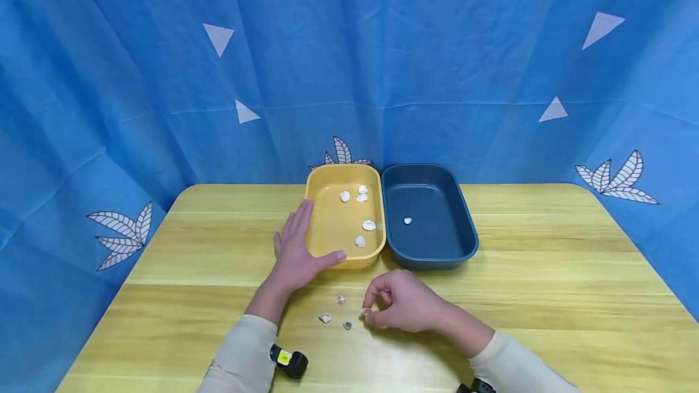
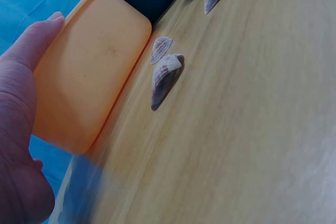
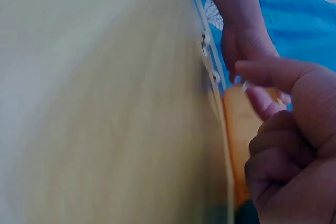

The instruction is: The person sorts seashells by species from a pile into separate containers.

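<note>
In the head view, my left hand [image 1: 295,259] lies along the yellow bin [image 1: 344,264], straight fingers at its left side and thumb over the front rim. Several white seashells [image 1: 368,225] lie inside that bin. My right hand [image 1: 406,302] pinches a small seashell [image 1: 366,313] between thumb and index finger, low over the table in front of the bins. To its left on the wood lie a pale shell [image 1: 324,318], a dark shell [image 1: 347,325] and another shell [image 1: 341,299]. The right wrist view shows the other fingers [image 3: 278,150] of the right hand curled in.
A dark blue bin [image 1: 426,258] stands against the yellow bin's right side, with one white shell [image 1: 408,221] in it. Both stand on a wooden table [image 1: 546,296] near its back edge. Behind hangs a blue curtain [image 1: 437,65] with leaf and triangle prints.
</note>
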A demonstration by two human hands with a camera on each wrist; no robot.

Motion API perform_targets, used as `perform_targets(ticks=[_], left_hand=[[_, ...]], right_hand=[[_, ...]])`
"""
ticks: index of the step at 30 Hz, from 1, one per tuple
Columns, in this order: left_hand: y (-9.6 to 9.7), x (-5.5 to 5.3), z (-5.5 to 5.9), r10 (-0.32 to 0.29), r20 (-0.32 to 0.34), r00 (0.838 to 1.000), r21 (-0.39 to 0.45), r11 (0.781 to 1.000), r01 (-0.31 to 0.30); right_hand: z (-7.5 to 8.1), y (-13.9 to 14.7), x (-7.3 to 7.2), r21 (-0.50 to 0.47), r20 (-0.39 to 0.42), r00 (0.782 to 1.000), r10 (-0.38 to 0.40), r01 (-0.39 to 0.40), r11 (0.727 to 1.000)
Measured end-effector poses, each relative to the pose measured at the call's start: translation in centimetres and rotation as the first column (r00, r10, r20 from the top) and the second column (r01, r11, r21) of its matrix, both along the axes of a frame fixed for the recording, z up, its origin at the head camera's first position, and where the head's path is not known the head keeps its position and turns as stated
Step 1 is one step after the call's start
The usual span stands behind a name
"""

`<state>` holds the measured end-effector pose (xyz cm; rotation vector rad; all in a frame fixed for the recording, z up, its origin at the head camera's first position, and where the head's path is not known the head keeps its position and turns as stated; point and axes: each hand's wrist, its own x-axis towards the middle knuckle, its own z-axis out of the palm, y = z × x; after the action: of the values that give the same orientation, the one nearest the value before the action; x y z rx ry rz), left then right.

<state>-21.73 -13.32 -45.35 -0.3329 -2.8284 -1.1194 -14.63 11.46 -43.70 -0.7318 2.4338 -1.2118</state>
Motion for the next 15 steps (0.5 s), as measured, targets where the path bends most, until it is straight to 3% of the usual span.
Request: perform_targets(ticks=[10,15], left_hand=[[0.0,0.0,0.1,-0.003,0.004,1.000,0.003,1.000,0.003],[0.0,0.0,0.1,-0.003,0.001,1.000,0.015,1.000,0.003]], right_hand=[[4.1,1.9,-1.0,-0.101,-0.161,0.986,-0.052,0.036,0.994],[6.2,3.1,-2.3,-0.135,-0.164,0.977,-0.139,0.117,0.984]])
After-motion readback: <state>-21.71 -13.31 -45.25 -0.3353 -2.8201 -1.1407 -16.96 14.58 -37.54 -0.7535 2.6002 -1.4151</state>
